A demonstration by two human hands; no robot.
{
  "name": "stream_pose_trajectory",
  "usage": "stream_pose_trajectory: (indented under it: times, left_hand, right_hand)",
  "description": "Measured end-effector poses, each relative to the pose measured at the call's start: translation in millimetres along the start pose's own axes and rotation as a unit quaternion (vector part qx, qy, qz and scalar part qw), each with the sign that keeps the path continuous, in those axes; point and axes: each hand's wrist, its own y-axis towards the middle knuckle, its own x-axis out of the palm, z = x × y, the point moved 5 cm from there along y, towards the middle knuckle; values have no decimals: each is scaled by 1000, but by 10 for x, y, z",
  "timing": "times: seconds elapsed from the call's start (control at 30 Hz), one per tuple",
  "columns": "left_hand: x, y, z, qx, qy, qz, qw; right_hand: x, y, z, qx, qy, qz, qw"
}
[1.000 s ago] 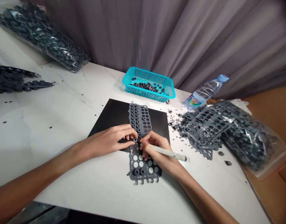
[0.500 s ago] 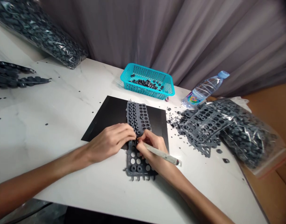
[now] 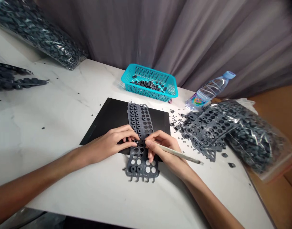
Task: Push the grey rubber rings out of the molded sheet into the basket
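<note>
A long grey rubber sheet (image 3: 146, 127) with rows of round holes and ring-shaped plugs lies lengthwise in front of me, partly over a black board (image 3: 105, 117). My left hand (image 3: 114, 140) rests on its left edge, thumb and forefinger pinched close together at the sheet near its middle. Whether a loose plug is between those fingertips is hard to make out. In my right hand (image 3: 167, 146), a slim pale pen-like tool (image 3: 184, 156) is gripped, its rear end pointing right. The tool's tip is hidden by the fingers, just right of the left fingertips.
A turquoise basket (image 3: 149, 93) with small black parts stands behind the board. To the right are a water bottle (image 3: 208, 92), a pile of perforated sheets (image 3: 205, 127) and a filled plastic bag (image 3: 253, 140). Another full bag (image 3: 41, 35) lies back left. Black bits dot the table (image 3: 52, 178).
My right hand has drawn a little to the right, away from the left fingertips, and the tool lies flatter. More of the sheet between the hands shows. The view has shifted slightly.
</note>
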Motion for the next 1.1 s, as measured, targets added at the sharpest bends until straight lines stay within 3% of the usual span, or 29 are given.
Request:
stream_pose_trajectory:
  times: [0.2, 0.33, 0.63, 1.1]
  left_hand:
    - [-27, -24, 49, 13, 26, -9, 1000]
    - [-27, -29, 54, 5, 41, 1, 999]
    - [-49, -45, 91, 4, 62, 33, 998]
    - [-55, -32, 116, 7, 81, 71, 994]
  right_hand:
    - [19, -28, -118, -49, -147, 15, 988]
    - [4, -16, -102, -50, -110, 50, 991]
    - [62, 82, 52, -29, -118, 6, 993]
    - [83, 72, 5, -26, -140, 0, 990]
